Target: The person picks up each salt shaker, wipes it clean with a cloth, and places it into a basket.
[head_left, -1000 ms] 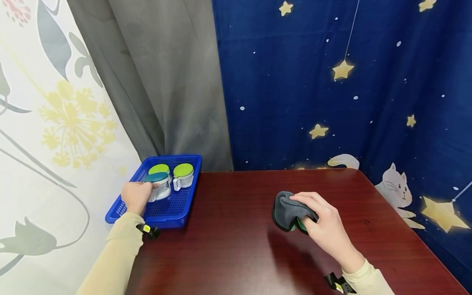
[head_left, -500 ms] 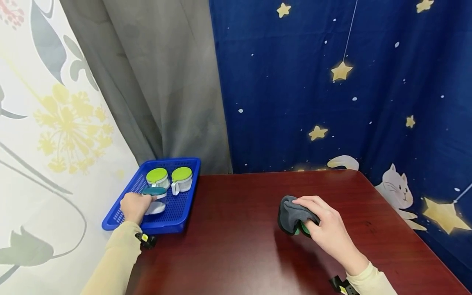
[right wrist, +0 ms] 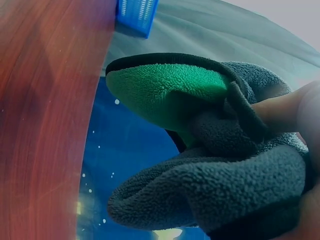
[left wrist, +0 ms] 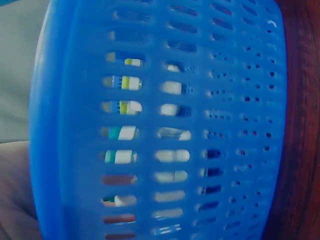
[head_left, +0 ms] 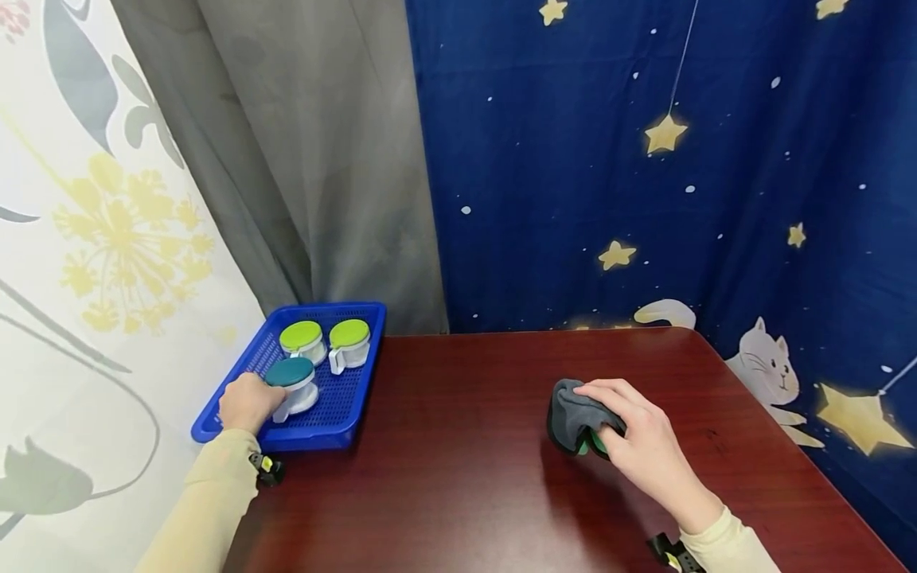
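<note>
In the head view my left hand (head_left: 251,402) is inside the blue basket (head_left: 351,414). Its thumb and fingers grip the handle side of a clear seasoning jar (head_left: 297,394) with a teal lid. Behind that jar stand two more seasoning jars with lime-green lids, one at left (head_left: 302,338) and one at right (head_left: 349,344). Through the slots of the basket wall (left wrist: 80,125) the left wrist view shows bits of teal, white and skin; the fingers are mostly hidden. My right hand (head_left: 641,438) pinches a folded grey-and-green cleaning cloth (right wrist: 240,185) above the table.
A dark red wooden table (head_left: 444,461) lies under both hands. Behind it hang a grey curtain (head_left: 344,159) and a blue star-patterned curtain (head_left: 544,175). A white floral curtain (head_left: 107,318) borders the basket on the left.
My left hand has brought the teal-lidded jar back and down, towards the basket's near left, away from the green-lidded jars. My right hand keeps the cloth, shifted slightly right in view.
</note>
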Available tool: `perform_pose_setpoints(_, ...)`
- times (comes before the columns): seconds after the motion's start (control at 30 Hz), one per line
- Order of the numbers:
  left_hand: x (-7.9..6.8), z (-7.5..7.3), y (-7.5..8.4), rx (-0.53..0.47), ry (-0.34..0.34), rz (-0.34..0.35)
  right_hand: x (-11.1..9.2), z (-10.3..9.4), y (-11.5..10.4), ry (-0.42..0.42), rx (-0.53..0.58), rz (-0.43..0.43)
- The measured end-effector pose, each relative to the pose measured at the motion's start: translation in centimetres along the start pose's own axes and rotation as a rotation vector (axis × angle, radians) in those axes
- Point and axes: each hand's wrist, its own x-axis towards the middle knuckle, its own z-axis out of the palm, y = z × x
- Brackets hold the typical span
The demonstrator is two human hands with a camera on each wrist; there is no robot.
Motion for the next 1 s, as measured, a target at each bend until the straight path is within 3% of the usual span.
perform_pose_setpoints(0.2,0.0,-0.8,0.1,0.030,-0.122,-0.039,0.2,-0.2,0.5,0.004,-0.041,-0.014)
perform_pose_setpoints(0.5,-0.9,-1.7,-0.2,0.059,-0.177,-0.017,-0.3,-0.7,1.5,0.007,-0.097,0.016)
perform_pose_setpoints(0.7,-2.4,-2.1,0.1,0.082,-0.067,0.050,-0.5,-1.3,2.2,0.001,-0.124,0.012)
perform_pose_setpoints(1.0,-5.8,-1.5,3.3,0.029,0.131,0.205,-0.1,-3.1,4.2,0.030,-0.222,-0.012)
